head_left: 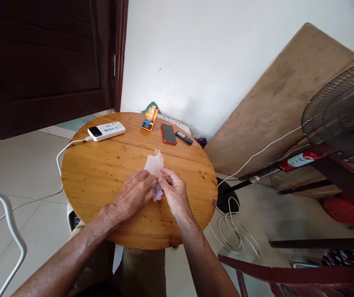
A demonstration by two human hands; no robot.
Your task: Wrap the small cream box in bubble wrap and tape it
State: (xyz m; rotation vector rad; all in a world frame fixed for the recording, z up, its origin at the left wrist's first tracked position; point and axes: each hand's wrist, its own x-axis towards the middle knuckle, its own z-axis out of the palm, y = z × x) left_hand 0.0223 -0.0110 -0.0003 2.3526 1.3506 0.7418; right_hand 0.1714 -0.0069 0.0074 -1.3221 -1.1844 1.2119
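A crumpled, translucent whitish piece of bubble wrap (154,163) is in front of me at the middle of the round wooden table (96,181). My left hand (136,187) lies over its left side, fingers bent onto it. From the right, my right hand (173,189) pinches its edge between thumb and fingers. The fingertips of both hands nearly meet. Below them a lower bit of the wrap shows a purplish tint; whether something is inside cannot be made out.
Toward the back of the table are an orange tape dispenser (150,118), a red-edged phone (168,134) and a small dark device (184,137). A white power bank (106,131) with a cable sits back left. At right stands a fan (340,111), with coiled cable (235,231) on the floor.
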